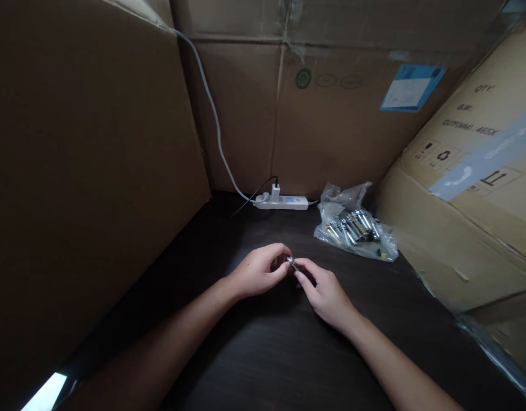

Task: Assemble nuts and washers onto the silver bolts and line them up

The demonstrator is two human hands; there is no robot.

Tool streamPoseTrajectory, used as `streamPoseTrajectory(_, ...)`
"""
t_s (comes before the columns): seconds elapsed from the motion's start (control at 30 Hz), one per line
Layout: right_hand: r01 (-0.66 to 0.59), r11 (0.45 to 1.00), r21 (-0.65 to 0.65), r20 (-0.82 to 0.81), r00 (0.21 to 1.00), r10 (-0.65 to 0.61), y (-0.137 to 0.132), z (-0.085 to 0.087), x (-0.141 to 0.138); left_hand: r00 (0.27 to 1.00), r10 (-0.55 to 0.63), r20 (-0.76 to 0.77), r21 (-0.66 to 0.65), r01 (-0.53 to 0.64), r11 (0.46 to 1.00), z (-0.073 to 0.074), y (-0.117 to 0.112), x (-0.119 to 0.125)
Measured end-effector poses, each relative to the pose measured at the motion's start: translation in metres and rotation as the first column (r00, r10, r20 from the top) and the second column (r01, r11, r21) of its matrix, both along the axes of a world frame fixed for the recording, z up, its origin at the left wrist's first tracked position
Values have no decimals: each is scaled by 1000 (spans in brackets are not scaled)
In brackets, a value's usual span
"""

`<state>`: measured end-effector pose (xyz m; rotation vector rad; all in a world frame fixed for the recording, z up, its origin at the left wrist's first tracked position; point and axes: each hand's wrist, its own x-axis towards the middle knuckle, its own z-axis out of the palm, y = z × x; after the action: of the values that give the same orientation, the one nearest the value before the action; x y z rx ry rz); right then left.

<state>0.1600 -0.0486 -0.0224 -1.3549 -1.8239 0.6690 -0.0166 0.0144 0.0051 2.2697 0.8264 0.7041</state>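
My left hand (pixel 259 269) and my right hand (pixel 325 292) meet over the dark table (pixel 263 354), fingertips pinched together on a small shiny metal part (pixel 290 262). Both hands are closed on it, and I cannot make out its exact shape. Just beyond my right hand lies a clear plastic bag (pixel 352 225) holding several silvery metal bolts or sleeves (pixel 357 226), apart from my fingers.
Tall cardboard boxes wall the table on the left (pixel 87 160), at the back (pixel 331 103) and on the right (pixel 472 194). A white power strip (pixel 282 201) with a plugged-in adapter lies at the back; its white cable (pixel 211 108) runs up the boxes.
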Motion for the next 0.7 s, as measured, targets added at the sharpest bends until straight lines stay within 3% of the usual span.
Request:
streamPoseTrajectory(0.1, 3, 1000, -2, -1, 1000, -3, 0, 0, 0, 999, -29, 44, 17, 28, 999, 1, -1, -1)
streamPoseTrajectory(0.27, -15, 1000, -13, -9, 1000, 15, 0, 0, 0, 997, 80, 0, 28, -80, 996, 0, 0, 0)
streamPoseTrajectory(0.47, 1, 999, -34, -25, 1000, -2, -1, 1, 0, 1000, 1, 3, 81, -2, 997, 1, -1, 0)
streamPoseTrajectory(0.7, -25, 999, -40, -41, 999, 24, -2, 3, -2, 996, 78, -35, 87, -75, 993, 0, 0, 0)
